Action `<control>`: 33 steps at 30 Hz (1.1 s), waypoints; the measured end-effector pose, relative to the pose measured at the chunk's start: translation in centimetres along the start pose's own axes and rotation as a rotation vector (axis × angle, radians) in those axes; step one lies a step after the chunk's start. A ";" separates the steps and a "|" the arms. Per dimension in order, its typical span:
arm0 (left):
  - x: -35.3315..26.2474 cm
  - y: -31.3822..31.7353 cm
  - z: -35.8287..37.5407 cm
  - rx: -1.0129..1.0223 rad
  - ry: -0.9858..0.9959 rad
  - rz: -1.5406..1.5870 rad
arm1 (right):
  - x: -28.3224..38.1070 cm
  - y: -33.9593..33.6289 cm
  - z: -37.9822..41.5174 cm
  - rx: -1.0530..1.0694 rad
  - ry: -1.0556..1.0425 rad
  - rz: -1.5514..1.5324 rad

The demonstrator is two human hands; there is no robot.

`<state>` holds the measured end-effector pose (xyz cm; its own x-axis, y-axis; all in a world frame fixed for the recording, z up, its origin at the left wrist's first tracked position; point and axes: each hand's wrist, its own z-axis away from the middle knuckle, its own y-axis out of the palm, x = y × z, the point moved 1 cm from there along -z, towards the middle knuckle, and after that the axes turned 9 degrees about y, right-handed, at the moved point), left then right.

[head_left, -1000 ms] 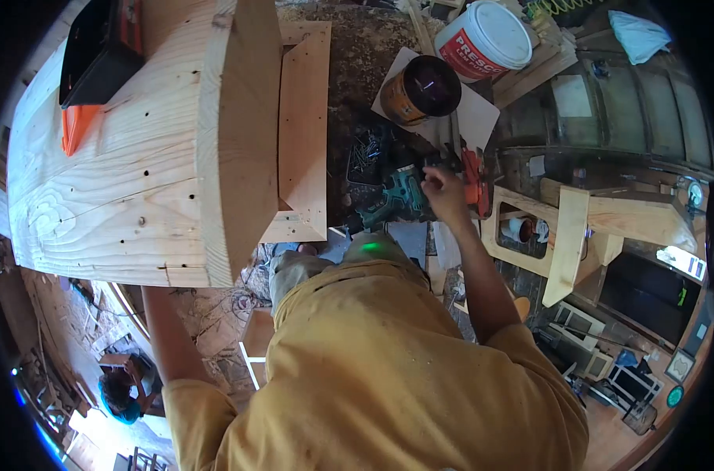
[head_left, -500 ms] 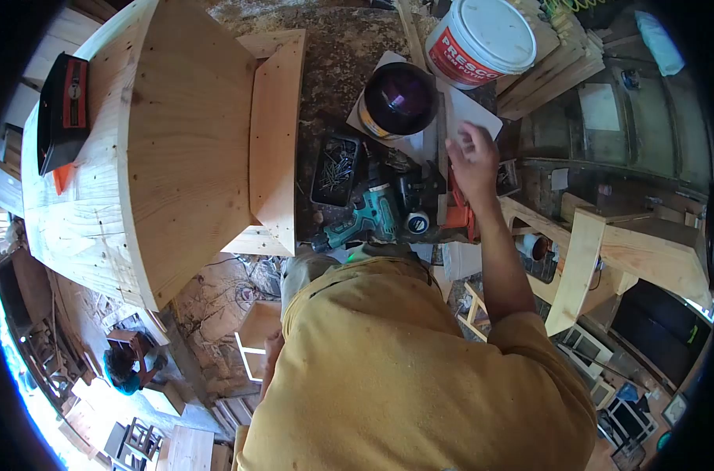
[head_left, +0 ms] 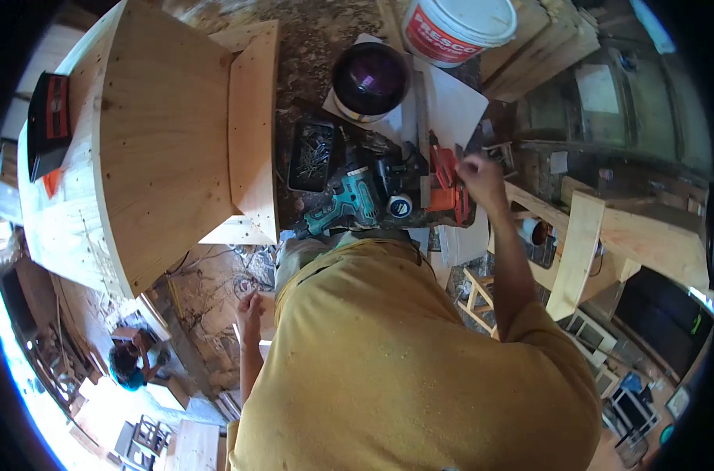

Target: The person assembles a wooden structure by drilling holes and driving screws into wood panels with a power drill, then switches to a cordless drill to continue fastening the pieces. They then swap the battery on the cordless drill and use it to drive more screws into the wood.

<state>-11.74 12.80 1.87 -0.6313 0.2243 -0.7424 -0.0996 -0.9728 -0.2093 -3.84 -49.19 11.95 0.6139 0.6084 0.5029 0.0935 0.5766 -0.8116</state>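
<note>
My right hand (head_left: 483,184) is closed, fingertips pinched together beside the red power tool (head_left: 445,177) at the bench's right edge; what the fingers hold, if anything, I cannot tell. Low at my left side, off the bench, my left hand (head_left: 250,312) is closed with its fingers curled in. A teal cordless drill (head_left: 355,202) lies on the bench by my waist, next to a round tape measure (head_left: 400,206). Behind the drill sits a black tray (head_left: 311,155) of loose screws. A dark purple, shiny bowl-like thing (head_left: 370,81) rests on a tub.
A large wooden cabinet-like piece (head_left: 164,141) fills the left, with a black and red case (head_left: 49,125) on it. A white putty bucket (head_left: 451,31) and stacked boards (head_left: 541,47) stand at the back right. Another person (head_left: 129,361) works low at the left.
My right hand has moved down and toward me, from over the white sheet to the red tool, its fingers closing. My left hand has come out from beside my body. The view has shifted slightly.
</note>
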 end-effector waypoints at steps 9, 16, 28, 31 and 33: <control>6.7 -9.3 -2.3 0.085 -0.179 -0.113 | -7.9 6.2 7.5 -0.208 0.099 -0.139; -1.5 -3.7 -4.6 0.004 0.031 -0.228 | 6.4 11.8 11.9 0.830 0.473 -0.898; -4.0 1.1 -5.9 0.242 0.236 -0.203 | 12.6 26.0 10.7 0.349 1.122 -1.402; -4.6 -0.4 -6.4 0.245 0.211 -0.244 | 13.5 27.2 9.4 0.210 1.317 -1.311; -5.6 -0.7 -6.6 0.219 0.249 -0.202 | 13.0 27.7 9.7 0.158 1.112 -1.493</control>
<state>-3.04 12.62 1.97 -0.3783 0.3939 -0.8377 -0.3820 -0.8907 -0.2463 -0.88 -20.02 -1.15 0.2746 -0.9338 0.2294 0.9432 0.3080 0.1245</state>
